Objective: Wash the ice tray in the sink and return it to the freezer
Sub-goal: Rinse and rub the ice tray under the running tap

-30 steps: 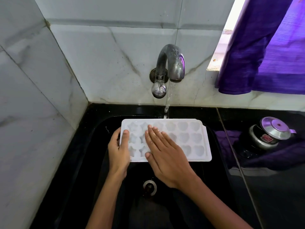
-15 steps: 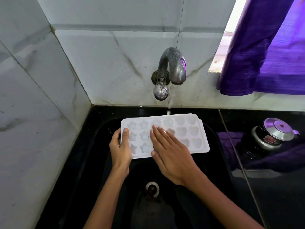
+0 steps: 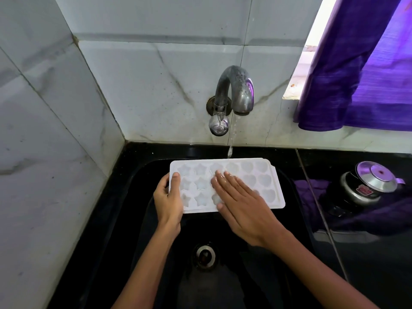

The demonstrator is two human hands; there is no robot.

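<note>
Fingers of left hand (image 3: 167, 201) grip ice tray (image 3: 270, 192); right hand (image 3: 242, 204) fingers flat on it.

— What is the person wearing on the arms?

— Nothing is showing: both forearms are running bare from the wrists to the bottom edge, with no sleeve in view.

— Anything on the left hand (image 3: 167, 202)?

— No ring, no band, no watch is showing; the nails are looking short and plain.

— And the right hand (image 3: 244, 210)?

— The same, bare at wrist and fingers (image 3: 225, 182), which are glistening wet toward twelve o'clock.
</note>
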